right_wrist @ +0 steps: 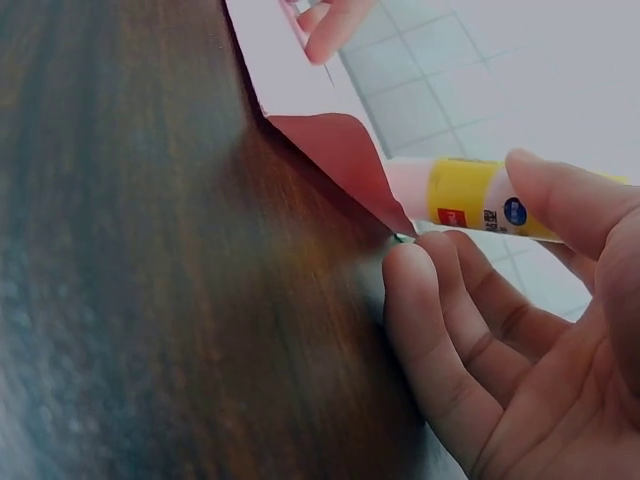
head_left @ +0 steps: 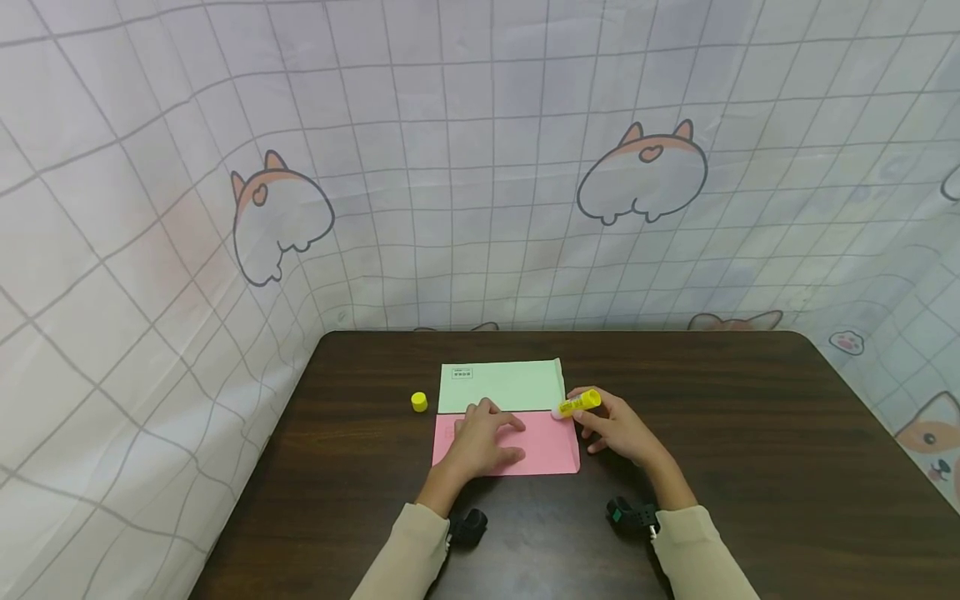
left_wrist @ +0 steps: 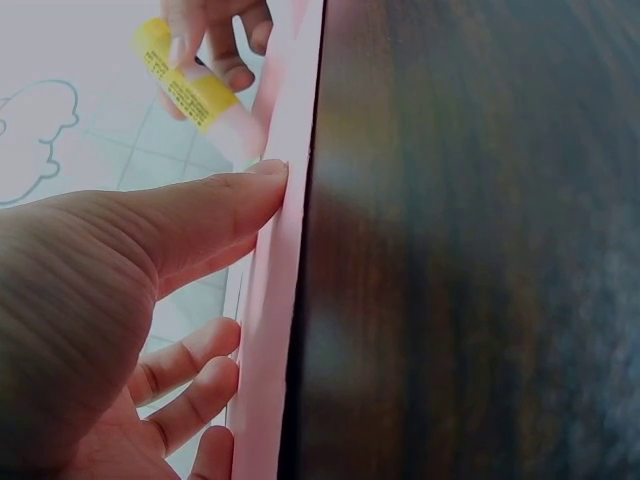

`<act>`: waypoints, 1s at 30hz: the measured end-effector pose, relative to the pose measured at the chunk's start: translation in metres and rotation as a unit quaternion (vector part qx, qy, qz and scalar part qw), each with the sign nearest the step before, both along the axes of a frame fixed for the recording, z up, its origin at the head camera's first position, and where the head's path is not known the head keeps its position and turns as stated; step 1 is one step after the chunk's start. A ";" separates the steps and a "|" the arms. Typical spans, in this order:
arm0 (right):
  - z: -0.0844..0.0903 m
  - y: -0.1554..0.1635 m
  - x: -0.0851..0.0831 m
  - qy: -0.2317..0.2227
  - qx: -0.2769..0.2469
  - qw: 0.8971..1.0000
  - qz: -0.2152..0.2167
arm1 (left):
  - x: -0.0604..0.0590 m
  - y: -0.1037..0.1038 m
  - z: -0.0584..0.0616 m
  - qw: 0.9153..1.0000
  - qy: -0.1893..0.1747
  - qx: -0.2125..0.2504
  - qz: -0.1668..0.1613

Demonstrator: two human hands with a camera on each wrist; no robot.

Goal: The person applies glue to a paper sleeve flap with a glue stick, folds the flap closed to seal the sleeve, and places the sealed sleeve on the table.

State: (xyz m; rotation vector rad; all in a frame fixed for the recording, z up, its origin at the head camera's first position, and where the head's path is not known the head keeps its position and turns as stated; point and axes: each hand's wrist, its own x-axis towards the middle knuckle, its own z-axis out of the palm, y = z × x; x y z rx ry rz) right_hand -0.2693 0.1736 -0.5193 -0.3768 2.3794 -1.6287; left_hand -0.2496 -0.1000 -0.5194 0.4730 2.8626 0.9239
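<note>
A pink envelope [head_left: 547, 450] lies on the dark wooden table [head_left: 750, 450], with a pale green envelope [head_left: 502, 385] butted against its far edge. My left hand [head_left: 483, 442] lies flat on the pink envelope [left_wrist: 270, 330], fingers straight, pressing it down. My right hand [head_left: 611, 425] holds a yellow glue stick [head_left: 579, 404] with its white tip at the right end of the seam between the two envelopes. The left wrist view shows the glue stick [left_wrist: 185, 85] beyond my thumb. In the right wrist view the glue stick [right_wrist: 480, 197] touches the pink corner [right_wrist: 345, 160].
A small yellow cap [head_left: 419, 402] stands on the table left of the green envelope. A cartoon-printed cloth [head_left: 480, 167] with a grid hangs behind and beside the table. Bare tabletop lies to the right and front.
</note>
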 end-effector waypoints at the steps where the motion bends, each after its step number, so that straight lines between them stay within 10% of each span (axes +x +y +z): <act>1: 0.000 0.000 0.000 -0.001 0.000 1.000 0.001 | 0.000 0.000 0.000 1.000 0.001 -0.001 -0.001; 30: 0.001 0.005 0.000 -0.028 -0.005 0.999 0.037 | -0.002 0.000 -0.003 1.000 -0.001 0.000 0.001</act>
